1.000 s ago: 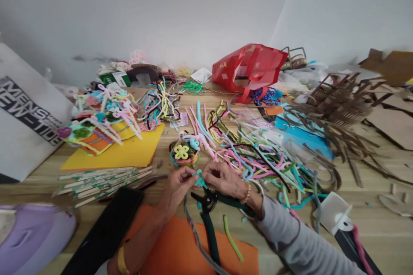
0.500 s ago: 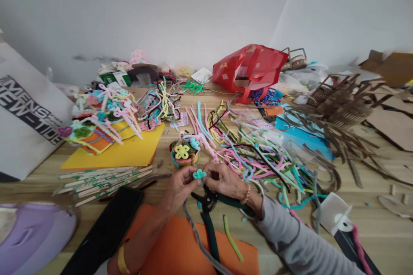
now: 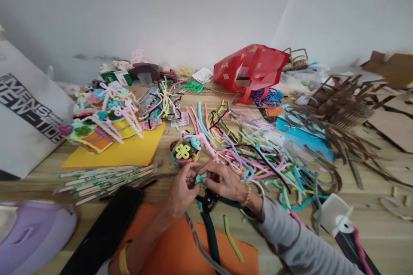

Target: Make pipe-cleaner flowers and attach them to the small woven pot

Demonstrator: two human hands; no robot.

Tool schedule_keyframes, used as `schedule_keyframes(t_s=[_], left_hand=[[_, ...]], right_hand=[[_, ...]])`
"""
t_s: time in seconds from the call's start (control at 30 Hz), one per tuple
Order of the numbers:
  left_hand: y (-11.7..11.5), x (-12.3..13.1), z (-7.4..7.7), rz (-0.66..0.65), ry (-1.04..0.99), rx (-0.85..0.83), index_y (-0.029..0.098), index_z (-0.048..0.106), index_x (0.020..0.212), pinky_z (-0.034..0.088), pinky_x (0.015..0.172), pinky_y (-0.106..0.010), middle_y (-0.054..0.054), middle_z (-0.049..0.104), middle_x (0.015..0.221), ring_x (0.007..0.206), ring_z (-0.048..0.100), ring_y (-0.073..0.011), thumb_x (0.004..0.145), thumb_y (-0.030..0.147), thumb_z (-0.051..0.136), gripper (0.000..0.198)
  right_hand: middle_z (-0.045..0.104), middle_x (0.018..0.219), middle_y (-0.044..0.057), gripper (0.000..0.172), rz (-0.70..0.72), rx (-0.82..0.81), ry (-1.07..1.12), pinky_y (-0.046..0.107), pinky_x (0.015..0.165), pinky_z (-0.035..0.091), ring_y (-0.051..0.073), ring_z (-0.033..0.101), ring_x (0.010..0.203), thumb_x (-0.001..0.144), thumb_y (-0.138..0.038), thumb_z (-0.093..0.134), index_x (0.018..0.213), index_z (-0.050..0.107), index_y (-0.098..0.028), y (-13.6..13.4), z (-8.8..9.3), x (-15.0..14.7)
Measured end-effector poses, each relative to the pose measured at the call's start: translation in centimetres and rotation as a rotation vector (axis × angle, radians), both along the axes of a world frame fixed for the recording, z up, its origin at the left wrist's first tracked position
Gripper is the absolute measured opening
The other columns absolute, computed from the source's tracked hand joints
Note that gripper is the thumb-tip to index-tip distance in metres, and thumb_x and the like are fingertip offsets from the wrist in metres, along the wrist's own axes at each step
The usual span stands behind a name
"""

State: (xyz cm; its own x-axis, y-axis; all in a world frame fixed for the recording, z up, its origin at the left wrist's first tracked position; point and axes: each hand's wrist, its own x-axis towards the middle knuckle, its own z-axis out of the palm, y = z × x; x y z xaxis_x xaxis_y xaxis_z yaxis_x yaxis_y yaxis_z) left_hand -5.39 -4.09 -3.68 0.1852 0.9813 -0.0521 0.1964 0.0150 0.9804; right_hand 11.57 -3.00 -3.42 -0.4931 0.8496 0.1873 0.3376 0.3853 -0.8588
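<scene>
Pinched shut on a small teal pipe-cleaner knot between left grip and right grip; green-handled pliers just below; possible slip from a loosened pinch, dropping it among loose pipe cleaners on the table.

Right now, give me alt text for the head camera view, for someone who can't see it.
A person's left hand and right hand pinch a teal pipe-cleaner knot above green-handled pliers. Loose colored pipe cleaners and pipe-cleaner crafts crowd a wooden table.
</scene>
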Motion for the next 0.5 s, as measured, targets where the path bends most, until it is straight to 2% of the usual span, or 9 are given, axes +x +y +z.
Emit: schedule_keyframes(t_s=[0.17, 0.3, 0.4, 0.5], left_hand=[[0.13, -0.08, -0.06, 0.038, -0.026, 0.004, 0.02, 0.056, 0.1, 0.045, 0.062, -0.025, 0.002, 0.059, 0.069, 0.067, 0.058, -0.016, 0.065, 0.017, 0.062, 0.036], [0.2, -0.3, -0.45, -0.014, -0.002, 0.007, 0.018, 0.057, 0.079, 0.041, 0.058, -0.023, 0.002, 0.058, 0.066, 0.062, 0.055, -0.0141, 0.073, 0.025, 0.062, 0.011], [0.15, -0.46, -0.44, -0.035, 0.069, 0.03, 0.018, 0.054, 0.064, 0.035, 0.053, -0.022, 0.005, 0.051, 0.057, 0.054, 0.047, -0.0114, 0.076, 0.027, 0.06, 0.016], [0.17, -0.61, -0.34, -0.048, 0.082, 0.036, 0.018, 0.054, 0.06, 0.034, 0.052, -0.022, 0.005, 0.05, 0.054, 0.053, 0.046, -0.0112, 0.077, 0.029, 0.059, 0.02]], right_hand=[[0.052, 0.064, -0.003, 0.016, -0.028, -0.186, 0.115, 0.019, 0.05, 0.034, 0.009, 0.044, 0.054, 0.086, -0.027, 0.056, 0.095, 0.061, -0.015, 0.22, -0.75, 0.17], [0.051, 0.063, -0.003, 0.022, -0.053, -0.32, 0.233, 0.019, 0.049, 0.032, 0.008, 0.042, 0.053, 0.083, -0.035, 0.061, 0.087, 0.058, -0.014, 0.43, -0.4, 0.23], [0.049, 0.06, -0.004, 0.025, -0.05, -0.384, 0.273, 0.018, 0.047, 0.03, 0.007, 0.04, 0.05, 0.082, -0.038, 0.062, 0.086, 0.057, -0.014, 0.58, -0.13, 0.27], [0.051, 0.063, -0.004, 0.028, -0.033, -0.346, 0.253, 0.019, 0.048, 0.03, 0.007, 0.041, 0.053, 0.082, -0.04, 0.063, 0.091, 0.06, -0.014, 0.62, -0.14, 0.3]])
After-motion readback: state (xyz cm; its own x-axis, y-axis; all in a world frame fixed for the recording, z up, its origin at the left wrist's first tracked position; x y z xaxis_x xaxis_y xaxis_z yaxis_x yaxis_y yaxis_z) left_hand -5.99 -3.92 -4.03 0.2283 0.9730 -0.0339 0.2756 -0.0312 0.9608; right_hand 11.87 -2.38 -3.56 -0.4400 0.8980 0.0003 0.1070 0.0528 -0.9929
